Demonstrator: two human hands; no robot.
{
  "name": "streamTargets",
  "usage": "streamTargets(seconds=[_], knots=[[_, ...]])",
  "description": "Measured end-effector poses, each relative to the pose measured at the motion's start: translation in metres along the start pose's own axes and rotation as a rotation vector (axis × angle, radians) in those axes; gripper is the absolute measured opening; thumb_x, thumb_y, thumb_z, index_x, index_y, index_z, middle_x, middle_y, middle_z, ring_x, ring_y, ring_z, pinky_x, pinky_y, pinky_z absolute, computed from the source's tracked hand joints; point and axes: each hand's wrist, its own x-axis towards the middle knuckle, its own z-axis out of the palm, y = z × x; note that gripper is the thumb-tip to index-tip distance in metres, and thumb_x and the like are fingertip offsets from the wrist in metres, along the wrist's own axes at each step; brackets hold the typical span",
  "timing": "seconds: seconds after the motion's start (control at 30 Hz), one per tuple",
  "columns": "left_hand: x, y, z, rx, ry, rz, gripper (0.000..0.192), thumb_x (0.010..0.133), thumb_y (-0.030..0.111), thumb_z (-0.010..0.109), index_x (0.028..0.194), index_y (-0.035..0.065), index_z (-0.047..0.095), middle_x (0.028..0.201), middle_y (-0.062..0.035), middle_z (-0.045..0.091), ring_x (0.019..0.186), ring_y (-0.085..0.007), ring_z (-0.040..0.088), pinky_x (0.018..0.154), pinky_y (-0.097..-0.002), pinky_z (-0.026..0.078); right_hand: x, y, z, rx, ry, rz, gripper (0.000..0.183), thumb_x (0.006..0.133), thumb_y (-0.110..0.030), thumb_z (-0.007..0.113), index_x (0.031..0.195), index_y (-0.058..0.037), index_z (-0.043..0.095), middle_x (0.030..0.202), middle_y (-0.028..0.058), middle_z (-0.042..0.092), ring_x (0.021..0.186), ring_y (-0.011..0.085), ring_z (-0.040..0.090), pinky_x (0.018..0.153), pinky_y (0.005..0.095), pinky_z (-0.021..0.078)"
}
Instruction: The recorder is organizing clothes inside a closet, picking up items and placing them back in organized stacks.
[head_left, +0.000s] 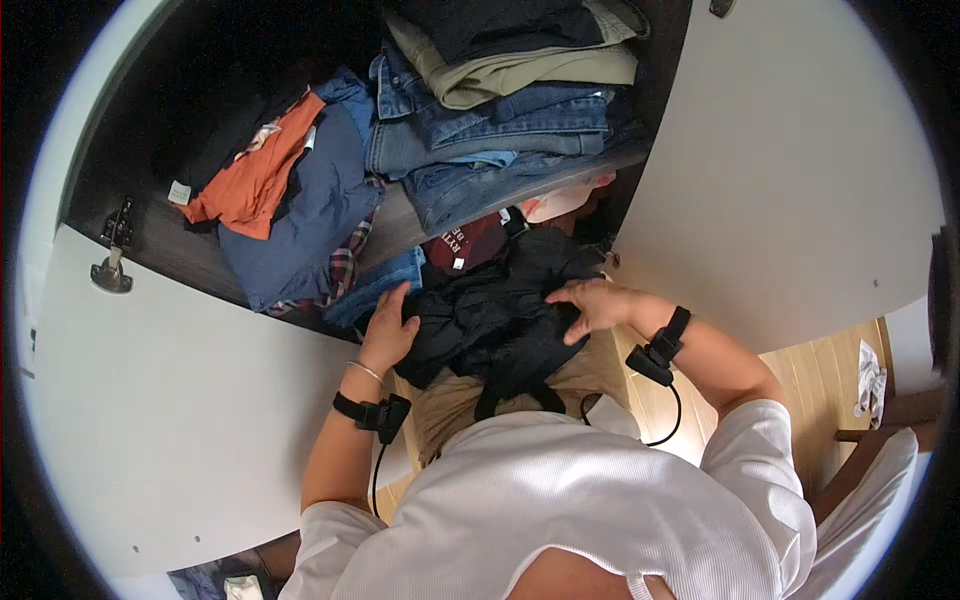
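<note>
A bunched black garment (495, 315) lies in front of me, over my lap and against the lower opening of the wardrobe. My left hand (390, 330) rests at its left edge, fingers spread, next to a piece of blue denim (382, 281). At the right edge of the black cloth is my right hand (592, 304), thumb and fingers apart in a curve. Neither hand is plainly closed on the fabric. Behind the garment, a dark red printed garment (469, 244) and a pale pink cloth (562, 202) show below the shelf.
On the shelf (390, 217) stand folded jeans (487, 142) under olive trousers (525, 71). Left of them lie an orange garment (262, 165) and dark blue clothing (300, 217). Open white doors flank me, left (187, 397) and right (780, 172). A chair stands at lower right.
</note>
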Motion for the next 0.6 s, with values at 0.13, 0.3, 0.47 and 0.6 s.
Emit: streamTargets(seconds=[0.13, 0.3, 0.47, 0.6], knots=[[0.000, 0.006, 0.003, 0.054, 0.067, 0.125, 0.037, 0.079, 0.009, 0.060, 0.114, 0.0029, 0.052, 0.110, -0.0146, 0.055, 0.104, -0.0283, 0.051, 0.087, -0.0363, 0.043, -0.006, -0.009, 0.012, -0.165, -0.120, -0.021, 0.085, 0.059, -0.027, 0.078, 0.132, -0.0107, 0.037, 0.116, 0.0195, 0.049, 0.101, 0.0373, 0.053, 0.085, 0.0378, 0.0442], [0.004, 0.046, 0.025, -0.354, -0.674, 0.304, 0.049, 0.075, 0.017, 0.070, 0.119, 0.0063, 0.051, 0.106, -0.0098, 0.053, 0.095, -0.0140, 0.052, 0.077, -0.0271, 0.047, 0.011, 0.018, 0.047, -0.233, -0.040, -0.071, 0.085, 0.057, -0.027, 0.077, 0.132, -0.0124, 0.039, 0.111, 0.0224, 0.054, 0.097, 0.0369, 0.055, 0.081, 0.0388, 0.0461], [0.013, 0.064, 0.080, 0.008, -0.703, 0.495, 0.091, 0.067, 0.026, 0.075, 0.137, 0.0058, 0.021, 0.132, -0.0228, 0.035, 0.119, -0.0329, 0.040, 0.100, -0.0363, 0.033, 0.028, 0.025, 0.036, 0.204, 0.002, 0.083, 0.065, 0.066, -0.022, 0.069, 0.124, -0.0038, 0.047, 0.109, 0.0169, 0.058, 0.089, 0.0277, 0.059, 0.074, 0.0364, 0.0472], [0.025, 0.084, 0.077, -0.473, -0.424, 0.312, 0.088, 0.067, 0.025, 0.074, 0.133, -0.0020, 0.024, 0.131, -0.0217, 0.036, 0.123, -0.0300, 0.036, 0.103, -0.0343, 0.028, 0.024, -0.017, -0.027, 0.935, 0.025, 0.420, 0.056, 0.071, -0.024, 0.065, 0.119, 0.0003, 0.051, 0.101, 0.0067, 0.060, 0.076, 0.0145, 0.052, 0.058, 0.0294, 0.0425]])
